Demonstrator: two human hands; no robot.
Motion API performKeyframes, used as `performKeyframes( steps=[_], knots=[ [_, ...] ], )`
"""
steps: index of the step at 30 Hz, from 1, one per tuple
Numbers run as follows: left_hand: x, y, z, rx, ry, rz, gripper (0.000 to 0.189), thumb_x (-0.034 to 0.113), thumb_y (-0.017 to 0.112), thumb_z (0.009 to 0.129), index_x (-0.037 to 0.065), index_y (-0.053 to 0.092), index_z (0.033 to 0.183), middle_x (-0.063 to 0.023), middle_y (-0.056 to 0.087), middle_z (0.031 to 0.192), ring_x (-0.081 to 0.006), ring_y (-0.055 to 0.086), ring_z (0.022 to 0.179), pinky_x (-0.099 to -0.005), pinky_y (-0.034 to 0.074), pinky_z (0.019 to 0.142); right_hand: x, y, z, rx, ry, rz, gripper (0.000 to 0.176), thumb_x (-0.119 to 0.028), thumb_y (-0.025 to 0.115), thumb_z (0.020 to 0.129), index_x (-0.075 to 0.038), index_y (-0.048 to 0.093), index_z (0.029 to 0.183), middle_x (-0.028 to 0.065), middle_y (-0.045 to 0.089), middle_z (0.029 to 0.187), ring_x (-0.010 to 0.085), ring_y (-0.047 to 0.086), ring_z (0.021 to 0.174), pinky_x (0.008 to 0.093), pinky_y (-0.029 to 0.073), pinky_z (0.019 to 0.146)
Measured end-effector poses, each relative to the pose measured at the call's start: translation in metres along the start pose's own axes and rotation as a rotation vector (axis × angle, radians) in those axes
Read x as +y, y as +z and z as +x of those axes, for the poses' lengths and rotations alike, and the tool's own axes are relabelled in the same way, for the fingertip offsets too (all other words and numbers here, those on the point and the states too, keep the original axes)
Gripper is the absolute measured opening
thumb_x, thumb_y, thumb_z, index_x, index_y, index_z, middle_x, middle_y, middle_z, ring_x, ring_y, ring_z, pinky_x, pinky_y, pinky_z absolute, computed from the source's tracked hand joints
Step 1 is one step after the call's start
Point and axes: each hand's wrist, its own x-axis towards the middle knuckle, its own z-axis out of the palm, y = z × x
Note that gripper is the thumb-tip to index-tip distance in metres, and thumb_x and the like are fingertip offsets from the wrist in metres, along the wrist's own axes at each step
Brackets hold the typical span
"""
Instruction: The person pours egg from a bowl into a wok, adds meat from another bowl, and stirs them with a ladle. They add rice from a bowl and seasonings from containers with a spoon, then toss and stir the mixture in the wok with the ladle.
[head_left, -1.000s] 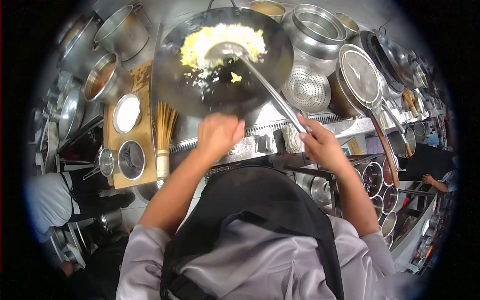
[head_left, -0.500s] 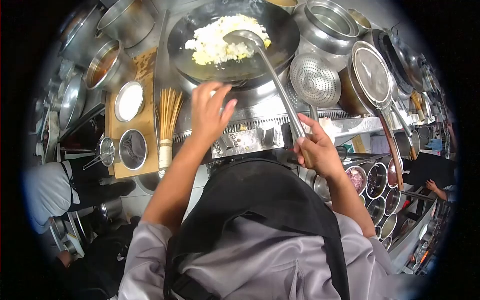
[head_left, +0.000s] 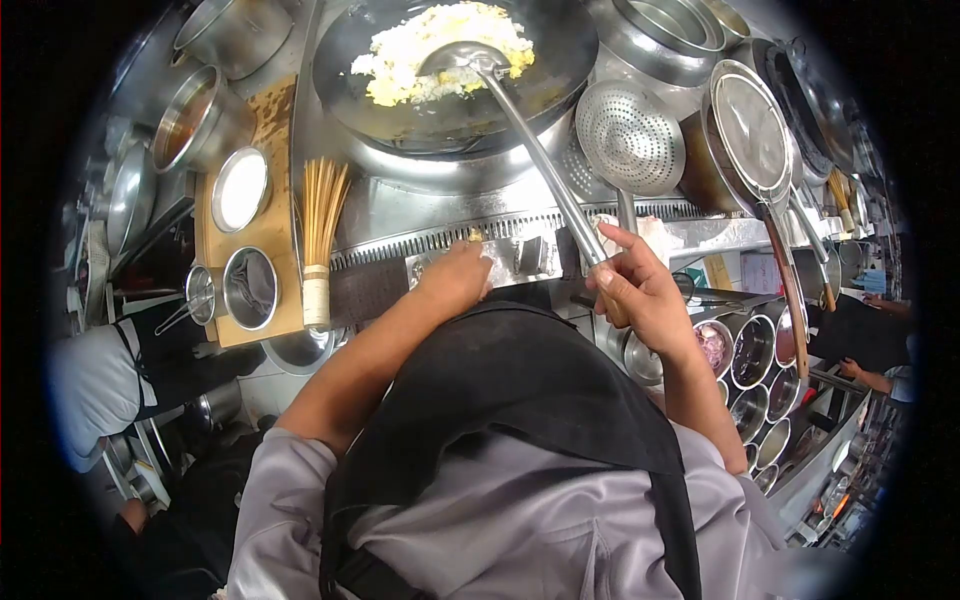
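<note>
My right hand (head_left: 640, 290) is wrapped round the wooden end of a long metal ladle (head_left: 540, 155). The ladle's bowl rests in white and yellow food, which looks like rice and egg (head_left: 445, 40), inside a black wok (head_left: 560, 60). Lower and to the left, my left hand (head_left: 458, 275) is at the stove's front panel (head_left: 510, 258), its fingers curled at a small knob there; the fingertips are partly hidden.
A bamboo brush (head_left: 318, 240) stands by a wooden board (head_left: 285, 120) with a white-filled bowl (head_left: 240, 190). Right of the wok lie a perforated skimmer (head_left: 630, 138) and a round strainer (head_left: 750, 125). Other people stand at both sides.
My left hand has dropped from near the wok's rim to the front panel, and its fingers have closed. My right hand still holds the ladle. The view has shifted slightly.
</note>
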Motion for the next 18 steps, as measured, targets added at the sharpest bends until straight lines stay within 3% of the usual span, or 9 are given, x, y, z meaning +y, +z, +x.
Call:
performKeyframes(
  steps=[2, 5, 8, 9, 12, 14, 16, 18],
  knots=[
    [0.005, 0.004, -0.005, -0.019, 0.155, -0.04, 0.018, 0.016, 0.066, 0.081, 0.006, 0.067, 0.095, -0.0111, 0.059, 0.103, -0.0304, 0.056, 0.101, -0.0425, 0.051, 0.09, 0.001, -0.001, 0.0, -0.006, -0.016, -0.006, 0.055, -0.017, 0.062, 0.1, -0.007, 0.04, 0.149, 0.0092, 0.064, 0.098, 0.0139, 0.061, 0.077, 0.0267, 0.05, 0.065],
    [0.008, 0.007, -0.011, -0.042, 0.218, 0.03, 0.015, 0.015, 0.062, 0.083, 0.006, 0.066, 0.094, -0.0102, 0.057, 0.102, -0.03, 0.055, 0.103, -0.0394, 0.053, 0.086, -0.001, -0.005, 0.0, -0.007, -0.027, -0.052, 0.053, -0.016, 0.062, 0.099, -0.007, 0.042, 0.148, 0.0078, 0.063, 0.099, 0.0125, 0.06, 0.082, 0.0261, 0.049, 0.071],
    [0.009, 0.003, -0.032, -0.056, 0.247, -0.012, 0.013, 0.014, 0.058, 0.083, 0.005, 0.064, 0.091, -0.0092, 0.056, 0.097, -0.0284, 0.056, 0.098, -0.0374, 0.055, 0.079, -0.003, -0.007, 0.007, 0.015, -0.1, -0.135, 0.051, -0.01, 0.062, 0.098, -0.006, 0.045, 0.146, 0.003, 0.061, 0.093, 0.0076, 0.055, 0.079, 0.0237, 0.046, 0.07],
    [0.006, 0.003, -0.042, -0.047, 0.223, -0.007, 0.013, 0.014, 0.058, 0.083, 0.005, 0.064, 0.091, -0.0093, 0.056, 0.097, -0.0284, 0.056, 0.098, -0.0374, 0.055, 0.079, -0.004, -0.008, 0.01, 0.02, -0.116, -0.151, 0.051, -0.01, 0.062, 0.098, -0.007, 0.045, 0.146, 0.0024, 0.062, 0.094, 0.0081, 0.055, 0.083, 0.0237, 0.046, 0.076],
    [-0.005, 0.007, -0.091, 0.099, 0.194, -0.072, 0.01, 0.011, 0.062, 0.082, 0.005, 0.064, 0.089, -0.0087, 0.058, 0.096, -0.0273, 0.058, 0.097, -0.0373, 0.056, 0.075, -0.006, -0.013, 0.024, 0.054, -0.099, -0.166, 0.048, -0.012, 0.061, 0.099, -0.007, 0.048, 0.144, 0.0016, 0.06, 0.094, 0.0069, 0.054, 0.081, 0.0236, 0.046, 0.072],
    [-0.011, 0.014, -0.147, 0.367, -0.055, -0.198, 0.009, 0.005, 0.066, 0.081, 0.004, 0.063, 0.089, -0.0086, 0.061, 0.094, -0.0291, 0.061, 0.095, -0.0374, 0.055, 0.073, -0.005, -0.019, 0.036, 0.04, -0.084, -0.164, 0.042, -0.016, 0.059, 0.1, -0.007, 0.053, 0.141, -0.0015, 0.059, 0.089, 0.0058, 0.053, 0.078, 0.0236, 0.046, 0.068],
    [-0.014, 0.038, -0.226, 0.487, -0.511, -0.457, 0.008, 0.002, 0.068, 0.08, 0.003, 0.064, 0.086, -0.0084, 0.065, 0.088, -0.0252, 0.065, 0.082, -0.0361, 0.053, 0.07, -0.01, -0.012, 0.047, 0.107, -0.036, -0.13, 0.042, -0.019, 0.057, 0.1, -0.009, 0.055, 0.14, -0.0049, 0.058, 0.084, 0.0031, 0.05, 0.072, 0.0197, 0.041, 0.063],
    [-0.014, 0.107, -0.326, 0.796, -1.017, -0.774, 0.006, 0.002, 0.069, 0.084, 0.002, 0.066, 0.089, -0.0062, 0.066, 0.079, -0.0156, 0.061, 0.066, -0.032, 0.05, 0.063, -0.001, -0.02, 0.068, 0.058, -0.084, -0.154, 0.044, -0.019, 0.055, 0.099, -0.007, 0.054, 0.141, -0.0052, 0.061, 0.086, 0.0009, 0.046, 0.066, 0.018, 0.034, 0.057]
  ],
)
